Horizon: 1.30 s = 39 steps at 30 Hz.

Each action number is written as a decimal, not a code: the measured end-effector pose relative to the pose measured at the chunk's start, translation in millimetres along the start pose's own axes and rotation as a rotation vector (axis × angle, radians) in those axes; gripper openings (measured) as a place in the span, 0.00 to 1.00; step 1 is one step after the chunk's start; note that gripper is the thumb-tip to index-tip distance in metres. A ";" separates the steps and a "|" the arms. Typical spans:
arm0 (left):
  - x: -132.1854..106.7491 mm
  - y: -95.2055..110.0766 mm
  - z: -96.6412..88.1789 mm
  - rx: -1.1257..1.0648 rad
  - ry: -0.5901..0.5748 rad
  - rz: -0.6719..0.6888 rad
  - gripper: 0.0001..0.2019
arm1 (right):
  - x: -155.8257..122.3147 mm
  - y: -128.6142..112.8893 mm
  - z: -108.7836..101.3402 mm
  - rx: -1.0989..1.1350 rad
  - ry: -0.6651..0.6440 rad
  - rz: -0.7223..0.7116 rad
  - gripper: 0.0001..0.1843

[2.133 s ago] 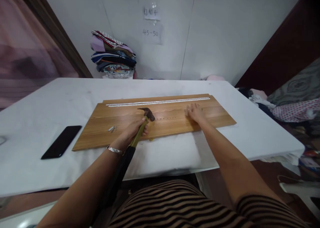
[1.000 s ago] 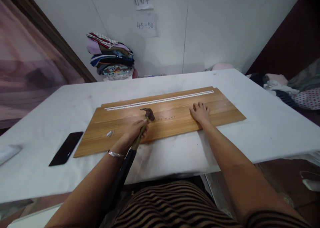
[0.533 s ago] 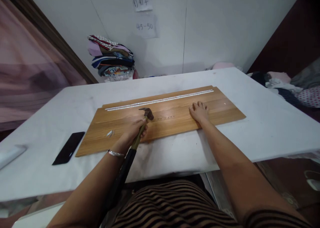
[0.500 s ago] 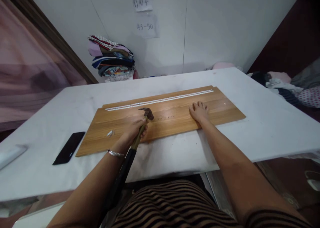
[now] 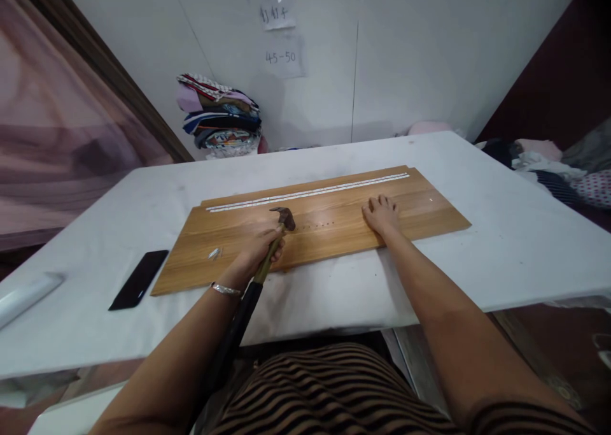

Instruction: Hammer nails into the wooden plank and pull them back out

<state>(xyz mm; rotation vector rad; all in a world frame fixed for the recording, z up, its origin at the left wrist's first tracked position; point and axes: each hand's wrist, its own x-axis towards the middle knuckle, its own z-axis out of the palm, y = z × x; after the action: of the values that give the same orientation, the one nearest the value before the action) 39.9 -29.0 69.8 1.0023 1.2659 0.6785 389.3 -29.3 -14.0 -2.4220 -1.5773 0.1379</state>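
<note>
A long wooden board (image 5: 334, 231) lies on a white table (image 5: 501, 244). My left hand (image 5: 260, 247) is wrapped round the handle of a hammer (image 5: 279, 231) close under its head; the dark head rests on the board at the left end of a row of small nail heads (image 5: 317, 225). On the board to the right of that row my right hand (image 5: 382, 213) lies flat with fingers spread. A few loose nails (image 5: 214, 253) lie on the board to the left. A thin metal strip (image 5: 310, 192) runs along the board's far edge.
A black phone (image 5: 139, 287) lies on the table left of the board. A white object (image 5: 23, 293) sits at the table's left edge. Folded fabrics (image 5: 219, 118) are stacked against the wall behind. Clothes (image 5: 563, 174) are piled at the right.
Both hands and the hammer stay where they were on the board. Only the camera view has shifted slightly.
</note>
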 end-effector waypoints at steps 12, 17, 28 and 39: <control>2.2 -0.7 -2.3 -0.003 -0.018 0.018 0.14 | -0.4 -1.4 -0.7 -0.002 0.002 0.005 0.29; 1.5 -0.6 -2.7 -0.007 -0.010 0.014 0.13 | -0.4 -0.9 -0.5 0.001 0.014 0.002 0.30; 2.4 -0.6 -4.9 -0.031 0.004 -0.001 0.13 | -0.2 -0.6 -0.9 0.010 -0.005 0.005 0.30; 1.7 -2.6 -6.2 -0.041 -0.013 0.013 0.12 | 1.1 1.5 1.5 -0.015 0.003 -0.004 0.29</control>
<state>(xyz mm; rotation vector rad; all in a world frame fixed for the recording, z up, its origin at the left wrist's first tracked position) 33.9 -27.2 66.7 0.9804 1.2305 0.7045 390.8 -28.7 -15.8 -2.4294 -1.5873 0.1226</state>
